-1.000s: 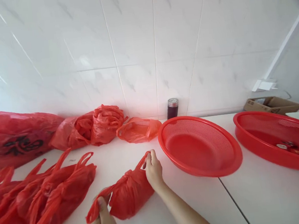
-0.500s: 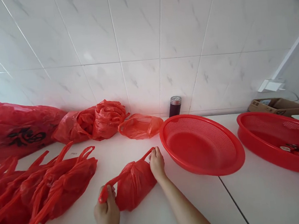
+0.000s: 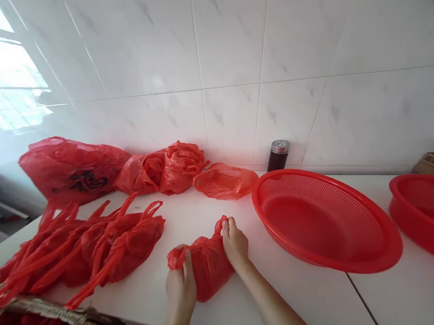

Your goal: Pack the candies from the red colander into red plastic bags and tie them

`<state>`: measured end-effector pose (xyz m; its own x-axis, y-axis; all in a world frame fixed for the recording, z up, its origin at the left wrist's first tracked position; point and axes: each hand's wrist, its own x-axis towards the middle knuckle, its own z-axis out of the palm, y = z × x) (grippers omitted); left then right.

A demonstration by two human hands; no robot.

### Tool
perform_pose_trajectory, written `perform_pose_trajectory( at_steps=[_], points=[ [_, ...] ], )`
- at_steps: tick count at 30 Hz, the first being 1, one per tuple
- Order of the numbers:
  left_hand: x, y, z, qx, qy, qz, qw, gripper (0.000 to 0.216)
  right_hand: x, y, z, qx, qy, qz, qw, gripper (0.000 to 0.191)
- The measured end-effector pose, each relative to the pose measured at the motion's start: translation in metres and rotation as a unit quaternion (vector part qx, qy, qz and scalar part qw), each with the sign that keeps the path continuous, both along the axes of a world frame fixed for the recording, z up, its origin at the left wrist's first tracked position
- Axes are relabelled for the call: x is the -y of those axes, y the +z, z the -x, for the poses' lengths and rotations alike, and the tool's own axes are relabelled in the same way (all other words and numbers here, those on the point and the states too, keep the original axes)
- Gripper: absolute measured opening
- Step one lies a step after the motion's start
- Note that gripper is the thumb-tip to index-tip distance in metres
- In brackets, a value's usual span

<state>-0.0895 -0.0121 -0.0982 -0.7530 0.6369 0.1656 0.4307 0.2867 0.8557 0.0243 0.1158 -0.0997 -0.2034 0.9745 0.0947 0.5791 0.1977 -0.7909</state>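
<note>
A filled red plastic bag [image 3: 210, 269] with a gathered top is between my hands at the front of the white table [image 3: 255, 303]. My left hand [image 3: 181, 280] is closed round one of its handles, on the left. On the right, my right hand [image 3: 234, 242] pinches the other handle, whose tip sticks up above the fingers. What the bag contains is hidden. Left of it lie several similar red bags [image 3: 133, 249] in a row, their handles standing up or trailing toward the table's front edge.
Along the tiled wall are a large red bag [image 3: 74, 170], bundled red bags [image 3: 182, 166], a loose red bag [image 3: 226, 181] and a dark bottle [image 3: 278, 155]. Red baskets [image 3: 324, 223] stand to the right. An open carton [image 3: 50, 309] holding red bags is below the front left edge.
My view has swung left, bringing the carton and a bright window reflection into sight. Both hands keep hold of the bag's handles and are now closer together.
</note>
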Motion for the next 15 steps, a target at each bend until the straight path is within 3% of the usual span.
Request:
perform_pose_trajectory(
  at_steps=[4, 15],
  points=[
    [0.001, -0.005, 0.008, -0.058, 0.002, 0.077, 0.995, 0.031, -0.004, 0.002, -0.001, 0.029, 0.013, -0.016, 0.999, 0.028],
    [-0.011, -0.005, 0.036, -0.144, 0.025, 0.186, 0.972, 0.039, -0.028, -0.004, 0.014, 0.098, 0.027, -0.052, 0.993, 0.029]
  ],
)
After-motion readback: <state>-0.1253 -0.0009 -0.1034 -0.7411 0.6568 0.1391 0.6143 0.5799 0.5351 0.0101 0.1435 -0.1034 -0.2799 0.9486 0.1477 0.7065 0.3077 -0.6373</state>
